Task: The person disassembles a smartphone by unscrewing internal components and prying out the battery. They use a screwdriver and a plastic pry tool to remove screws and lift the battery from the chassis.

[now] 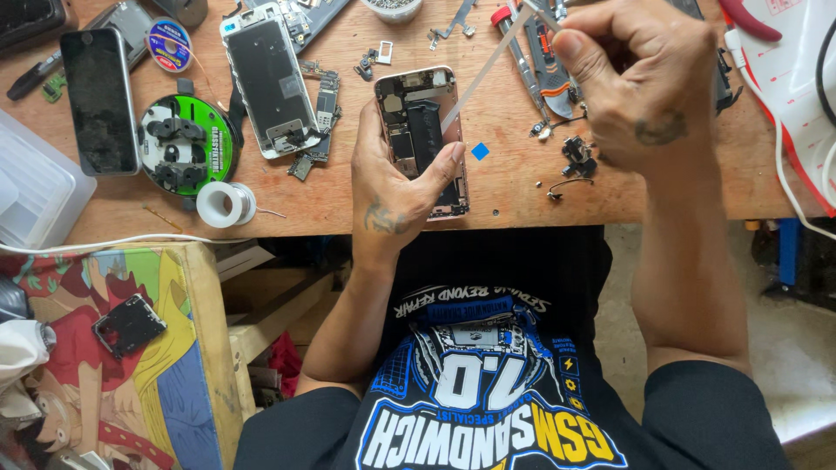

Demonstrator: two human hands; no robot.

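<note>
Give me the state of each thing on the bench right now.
Opened phone: back exposed, held flat by left hand.
White strip: pulled taut by right hand.
Second phone: disassembled, lying flat.
Dark phone: screen off.
Solder spool: on its side.

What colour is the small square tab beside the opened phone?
Blue; the square tab shows clearly in the head view.

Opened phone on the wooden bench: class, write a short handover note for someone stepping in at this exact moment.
Left hand grips the opened phone, flat on the bench, back shell up and insides exposed.
Right hand pinches a thin pale strip, pulled taut from the phone's cavity.
Done: screen is off; strip is partly drawn out.
Left: strip is not yet free.
Nearby: loose small parts, blue square, second opened phone.
</note>
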